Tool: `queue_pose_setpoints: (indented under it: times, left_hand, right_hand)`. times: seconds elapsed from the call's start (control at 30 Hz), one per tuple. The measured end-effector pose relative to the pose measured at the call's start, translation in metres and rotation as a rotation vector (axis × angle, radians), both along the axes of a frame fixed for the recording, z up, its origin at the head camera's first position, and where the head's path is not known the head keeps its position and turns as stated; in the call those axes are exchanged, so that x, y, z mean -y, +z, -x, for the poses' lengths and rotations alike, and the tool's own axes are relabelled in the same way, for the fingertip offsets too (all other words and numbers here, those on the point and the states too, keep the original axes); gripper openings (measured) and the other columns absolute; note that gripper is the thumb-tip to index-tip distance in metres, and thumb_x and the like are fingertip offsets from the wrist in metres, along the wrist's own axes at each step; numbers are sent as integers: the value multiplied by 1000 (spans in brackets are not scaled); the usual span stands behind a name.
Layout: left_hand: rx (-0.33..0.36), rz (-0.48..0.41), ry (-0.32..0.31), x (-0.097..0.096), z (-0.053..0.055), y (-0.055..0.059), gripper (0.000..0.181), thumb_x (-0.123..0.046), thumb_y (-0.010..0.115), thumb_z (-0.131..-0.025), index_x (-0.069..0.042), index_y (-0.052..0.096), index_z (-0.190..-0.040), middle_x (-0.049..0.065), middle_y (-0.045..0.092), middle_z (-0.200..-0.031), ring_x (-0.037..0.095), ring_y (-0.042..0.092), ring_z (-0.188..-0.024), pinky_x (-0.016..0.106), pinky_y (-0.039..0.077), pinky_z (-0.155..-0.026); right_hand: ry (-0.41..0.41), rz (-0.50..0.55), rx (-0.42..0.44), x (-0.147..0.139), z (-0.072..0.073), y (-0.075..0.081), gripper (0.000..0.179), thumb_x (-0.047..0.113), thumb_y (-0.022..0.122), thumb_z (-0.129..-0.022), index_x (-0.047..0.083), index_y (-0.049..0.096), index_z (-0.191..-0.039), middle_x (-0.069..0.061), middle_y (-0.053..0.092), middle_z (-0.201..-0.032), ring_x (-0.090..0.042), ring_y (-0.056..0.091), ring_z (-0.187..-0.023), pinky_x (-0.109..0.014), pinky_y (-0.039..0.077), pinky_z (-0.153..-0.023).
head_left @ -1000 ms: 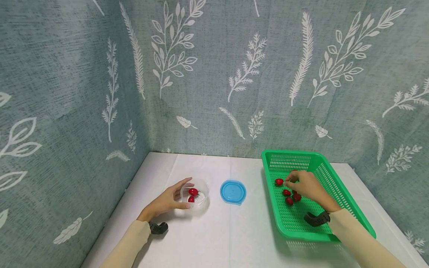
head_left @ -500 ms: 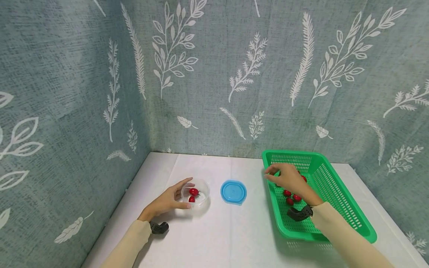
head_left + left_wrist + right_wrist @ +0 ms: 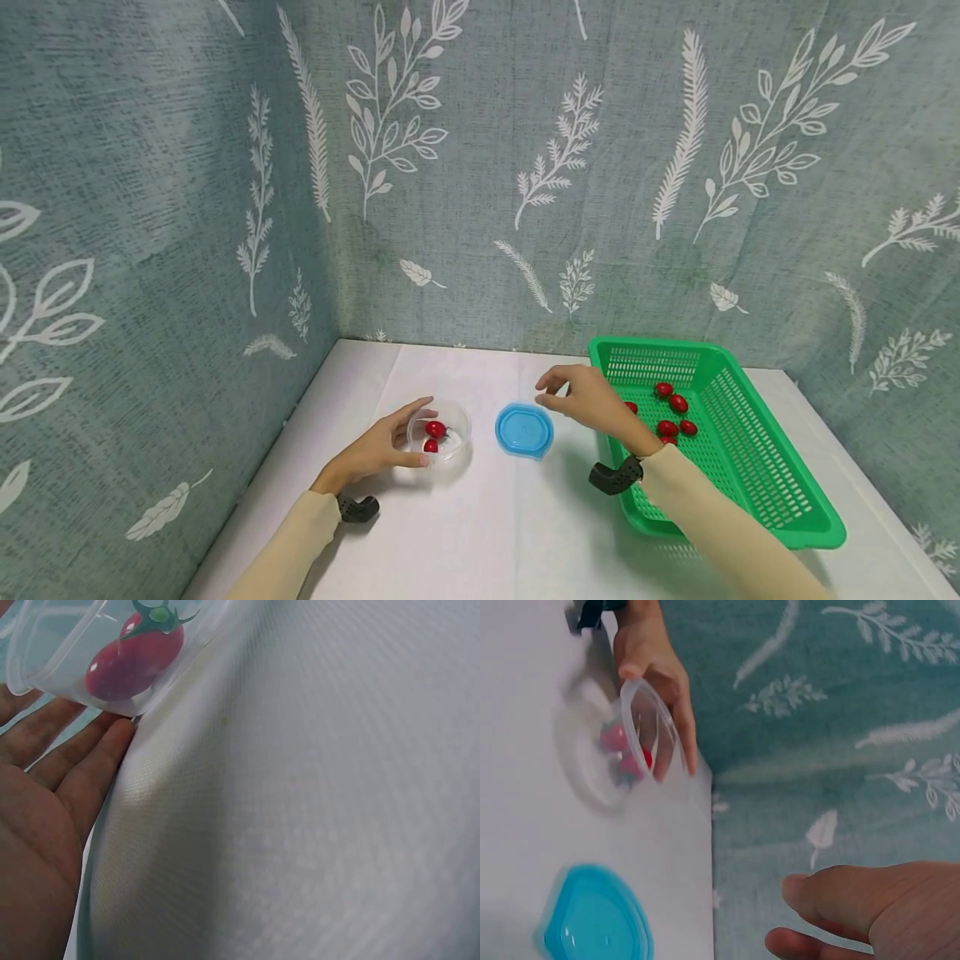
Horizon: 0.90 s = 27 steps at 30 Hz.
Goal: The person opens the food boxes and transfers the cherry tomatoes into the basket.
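My left hand holds a small clear plastic container, fingers behind it and thumb at the near side. Two red cherry tomatoes lie in the container; one shows a green stem top in the left wrist view. My right hand hovers past the upper right of a blue lid, its fingers bent. In the right wrist view the thumb and a finger are apart, with no tomato showing between them. I cannot tell whether this hand holds anything.
A green perforated basket stands at the right with several cherry tomatoes in it; my right forearm crosses its near left part. White cloth covers the table. Leaf-patterned curtain closes off the back and sides.
My right hand has moved left, from over the tomatoes in the basket, across its left rim to near the blue lid. The left hand and container have stayed in place.
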State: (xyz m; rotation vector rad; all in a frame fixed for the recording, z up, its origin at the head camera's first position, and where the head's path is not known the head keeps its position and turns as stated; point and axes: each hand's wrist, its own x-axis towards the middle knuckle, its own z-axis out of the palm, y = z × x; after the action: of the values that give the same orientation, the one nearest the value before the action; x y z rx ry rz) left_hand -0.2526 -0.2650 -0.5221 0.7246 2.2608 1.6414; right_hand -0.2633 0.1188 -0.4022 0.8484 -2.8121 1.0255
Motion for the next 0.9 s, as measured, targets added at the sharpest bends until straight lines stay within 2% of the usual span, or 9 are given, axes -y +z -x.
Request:
queue_pose_setpoints:
  times: [0.33,0.57,0.63,0.8,0.9]
  left_hand:
    - [0,3,0,1,0,-2,102,-15,87,-85,-12,23,-165,16,44,-157,36,27,-152,58,24,-120]
    - [7,7,5,1,2,-2,101,-15,86,-85,-14,23,-165,16,43,-157,34,35,-148,54,28,-119]
    - [8,7,4,1,3,-2,101,-15,86,-86,-14,23,-165,17,43,-157,34,36,-148,53,29,-119]
    - [6,9,0,2,2,-3,101,-16,86,-86,-14,23,-165,16,42,-158,35,34,-149,56,27,-119]
    - [10,3,-5,2,2,-3,101,-16,86,-86,-13,23,-165,15,42,-158,35,33,-149,58,26,-120]
  right_hand:
    - [34,-22,19,52,-1,-7,11,21,77,-94,16,76,-103,5,72,-90,-10,58,-67,-30,50,-63]
    - [72,-62,38,87,-2,-18,15,22,79,-92,14,77,-105,5,75,-95,-13,66,-87,-39,53,-82]
    - [93,-60,55,96,-4,-21,17,21,79,-92,13,77,-107,2,75,-97,-13,68,-83,-37,55,-80]
    - [124,-34,114,114,-6,-29,22,17,79,-91,7,76,-111,-5,75,-101,-9,66,-65,-25,55,-60]
    - [122,-13,161,122,-7,-35,25,16,79,-91,3,75,-112,-8,75,-103,-9,66,-63,-23,55,-58]
